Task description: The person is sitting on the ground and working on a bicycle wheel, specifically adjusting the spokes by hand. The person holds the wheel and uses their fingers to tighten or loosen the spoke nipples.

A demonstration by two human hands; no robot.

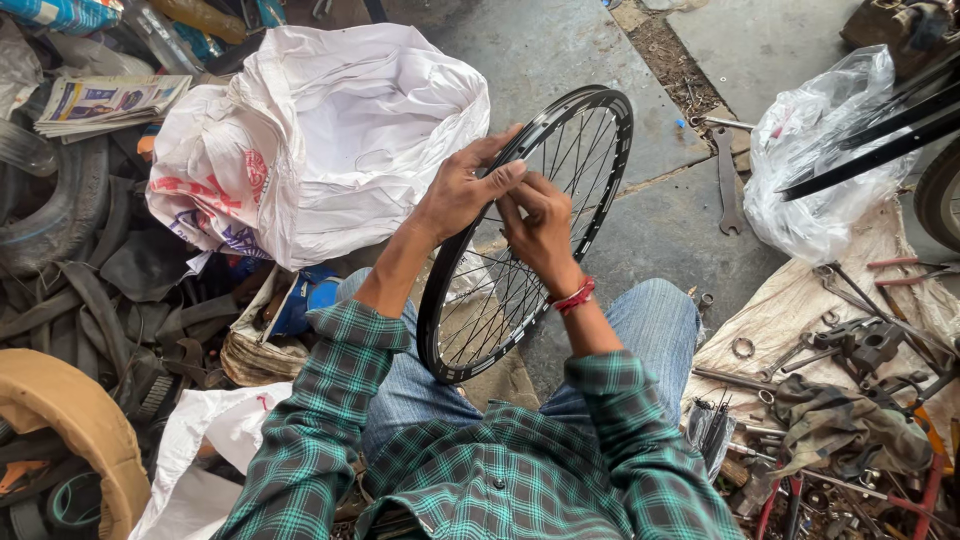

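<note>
While I am looking down through the head camera, the black spoked bicycle wheel [525, 235] is standing tilted between the knees of the person in the green checked shirt [480, 470] and blue jeans [655, 320], its lower rim resting down by the lap and its upper rim leaning away over the concrete floor [560, 50]. My left hand [465, 185] is lying against the wheel's left rim, fingers stretched long and mostly open, the thumb and forefinger closing on the rim edge. My right hand [540, 225] is sitting just right of it, inside the wheel, fingers curled tight and pinching at the spokes; I cannot tell whether anything small is caught between them. A red thread band [575, 296] is circling that wrist.

Left of the wheel, a big white sack [330, 140] is slumping open, with old tyres [60, 210] lying further left. Right of the wheel, a flat spanner [727, 180] is lying on the floor, a clear plastic bag [820, 160] is bunching beyond it, and loose tools [860, 345] are spreading over a cloth
</note>
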